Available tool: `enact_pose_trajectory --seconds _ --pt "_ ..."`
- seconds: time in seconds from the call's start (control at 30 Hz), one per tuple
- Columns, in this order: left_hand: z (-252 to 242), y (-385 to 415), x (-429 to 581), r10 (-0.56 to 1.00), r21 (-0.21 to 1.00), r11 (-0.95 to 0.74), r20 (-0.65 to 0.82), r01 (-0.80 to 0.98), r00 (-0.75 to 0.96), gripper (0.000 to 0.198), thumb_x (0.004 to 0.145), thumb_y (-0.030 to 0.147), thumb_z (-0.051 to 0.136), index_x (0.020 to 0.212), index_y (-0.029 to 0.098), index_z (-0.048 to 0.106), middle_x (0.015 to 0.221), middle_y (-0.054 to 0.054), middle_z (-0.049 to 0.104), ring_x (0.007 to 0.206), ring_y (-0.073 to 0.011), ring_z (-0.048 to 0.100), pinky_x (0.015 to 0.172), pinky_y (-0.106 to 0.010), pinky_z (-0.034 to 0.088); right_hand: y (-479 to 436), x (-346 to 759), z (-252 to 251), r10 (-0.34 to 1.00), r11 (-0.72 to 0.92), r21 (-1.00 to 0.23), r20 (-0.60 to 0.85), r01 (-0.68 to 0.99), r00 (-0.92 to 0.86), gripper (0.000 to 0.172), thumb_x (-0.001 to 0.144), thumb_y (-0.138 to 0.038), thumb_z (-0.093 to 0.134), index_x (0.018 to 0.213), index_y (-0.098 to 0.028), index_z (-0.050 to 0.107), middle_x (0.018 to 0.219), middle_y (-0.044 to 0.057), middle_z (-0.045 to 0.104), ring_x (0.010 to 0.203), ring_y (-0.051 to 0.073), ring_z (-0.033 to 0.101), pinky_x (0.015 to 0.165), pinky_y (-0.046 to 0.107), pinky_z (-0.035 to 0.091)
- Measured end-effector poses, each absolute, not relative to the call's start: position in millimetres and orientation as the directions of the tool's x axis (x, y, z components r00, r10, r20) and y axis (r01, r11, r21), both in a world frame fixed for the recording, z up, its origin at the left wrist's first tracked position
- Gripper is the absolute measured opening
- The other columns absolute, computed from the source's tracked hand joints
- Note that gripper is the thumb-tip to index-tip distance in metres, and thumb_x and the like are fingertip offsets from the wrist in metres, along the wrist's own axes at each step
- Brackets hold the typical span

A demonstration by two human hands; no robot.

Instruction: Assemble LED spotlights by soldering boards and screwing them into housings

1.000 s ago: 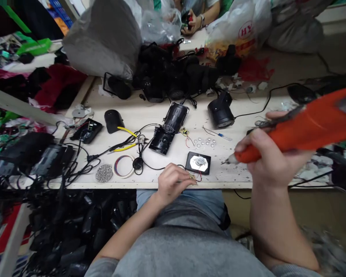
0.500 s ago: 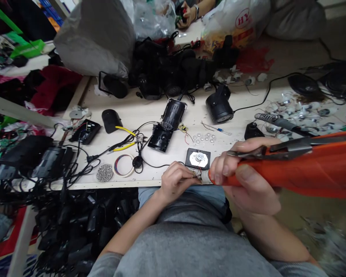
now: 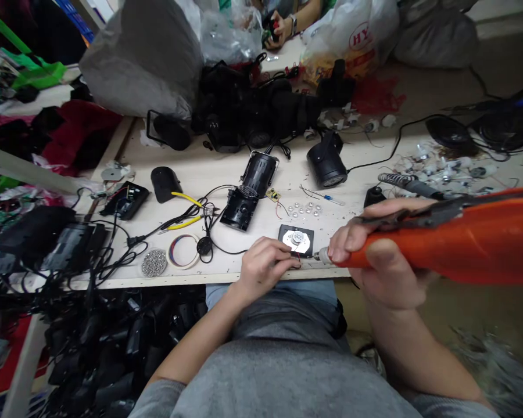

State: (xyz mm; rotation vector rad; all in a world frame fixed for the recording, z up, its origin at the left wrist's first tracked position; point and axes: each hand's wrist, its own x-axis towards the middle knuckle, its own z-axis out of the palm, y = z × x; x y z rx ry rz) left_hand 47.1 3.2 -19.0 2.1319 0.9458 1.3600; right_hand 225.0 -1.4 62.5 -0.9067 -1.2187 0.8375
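Note:
My right hand (image 3: 386, 270) is wrapped round an orange power screwdriver (image 3: 475, 241) with a long dark lever on its top side. The tool lies nearly level, its pale collar and metal tip pointing left. Just left of that tip, my left hand (image 3: 265, 264) is closed in a pinch at the table's front edge; what sits between its fingertips is too small to make out. Right behind those fingers lies a black square housing (image 3: 307, 232) with a shiny white plate and a round LED disc (image 3: 298, 237). A thin red wire runs from it toward my left fingertips.
Nearby lie a dish of screws (image 3: 154, 263), a tape roll (image 3: 183, 251), yellow-handled pliers (image 3: 187, 222), small clear lenses (image 3: 305, 209), black lamp housings (image 3: 242, 208) and a black lamp (image 3: 326, 159). Bags and a co-worker's hand (image 3: 280, 30) are at the back.
The screwdriver tip has drawn back to the right, away from my left fingers, and the tool has turned slightly. My left hand stays pinched near the housing. The view has shifted slightly.

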Motion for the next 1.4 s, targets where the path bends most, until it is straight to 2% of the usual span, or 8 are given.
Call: enact_pose_trajectory --seconds 0.1,0.23,0.47,0.7,0.93,1.07,1.23,1.4 --pt "-19 10 47 0.761 0.669 -0.648 0.587 0.363 0.277 0.022 0.086 0.028 0.077 0.075 0.019 0.06 0.086 -0.005 0.075 0.079 -0.0158 0.07 0.071 -0.03 0.055 9 228 65 0.881 0.449 -0.877 0.402 -0.171 0.25 0.035 0.081 -0.057 0.074 0.098 -0.03 0.061 0.06 -0.005 0.053 0.041 0.015 0.051 0.038 0.032 0.044" --pt "-22 13 59 0.717 0.645 -0.695 0.59 0.318 0.371 0.023 0.089 0.026 0.073 0.074 0.02 0.057 0.091 -0.005 0.077 0.084 -0.0168 0.069 0.077 -0.033 0.053 13 228 69 0.888 0.433 -0.876 0.373 -0.212 0.27 0.039 0.078 -0.063 0.075 0.097 -0.03 0.064 0.06 -0.004 0.052 0.041 0.016 0.051 0.038 0.033 0.044" --pt "-23 14 74 0.715 0.632 -0.698 0.589 0.335 0.377 0.027 0.092 0.021 0.066 0.069 0.021 0.052 0.077 0.0 0.074 0.073 -0.0137 0.065 0.072 -0.03 0.05 9 224 71 0.881 0.449 -0.887 0.419 -0.109 0.219 0.038 0.084 -0.065 0.066 0.098 -0.031 0.058 0.061 -0.005 0.05 0.041 0.015 0.049 0.039 0.032 0.043" --pt "-21 12 72 0.672 0.514 -0.741 0.571 0.433 0.471 0.025 0.095 0.017 0.056 0.071 0.021 0.055 0.07 -0.001 0.067 0.071 -0.0146 0.061 0.07 -0.031 0.046 9 219 65 0.897 0.434 -0.881 0.401 -0.19 0.189 0.038 0.08 -0.057 0.076 0.102 -0.029 0.062 0.062 -0.005 0.056 0.043 0.016 0.054 0.042 0.033 0.047" --pt "-19 11 80 0.653 0.43 -0.74 0.645 0.517 0.397 0.029 0.093 0.013 0.055 0.066 0.021 0.05 0.063 0.0 0.058 0.064 -0.0158 0.054 0.063 -0.029 0.043 10 217 67 0.912 0.406 -0.885 0.378 -0.226 0.159 0.058 0.071 -0.08 0.067 0.103 -0.031 0.068 0.064 -0.001 0.061 0.047 0.02 0.057 0.041 0.034 0.044" --pt "-17 14 87 0.664 0.463 -0.725 0.665 0.509 0.341 0.026 0.094 0.016 0.057 0.069 0.021 0.052 0.062 0.0 0.06 0.063 -0.0153 0.056 0.063 -0.029 0.044 9 219 78 0.949 0.311 -0.92 0.29 -0.238 0.12 0.041 0.078 -0.069 0.069 0.104 -0.037 0.071 0.066 -0.001 0.066 0.054 0.022 0.06 0.049 0.036 0.049" --pt "-15 21 78 0.707 0.602 -0.706 0.624 0.372 0.332 0.021 0.092 0.018 0.066 0.074 0.02 0.056 0.075 -0.001 0.073 0.07 -0.0139 0.066 0.069 -0.028 0.051 19 225 74 0.954 0.298 -0.894 0.295 -0.334 0.062 0.07 0.074 -0.086 0.056 0.114 -0.031 0.072 0.07 0.003 0.068 0.053 0.022 0.06 0.047 0.036 0.048" --pt "-23 37 54 0.812 0.726 -0.578 0.47 0.373 0.346 0.027 0.085 0.018 0.073 0.069 0.02 0.053 0.1 -0.007 0.079 0.091 -0.0191 0.072 0.08 -0.035 0.056 26 235 51 0.941 0.337 -0.876 0.33 -0.345 0.079 0.068 0.074 -0.085 0.057 0.112 -0.03 0.072 0.079 0.006 0.071 0.051 0.021 0.059 0.042 0.034 0.043"
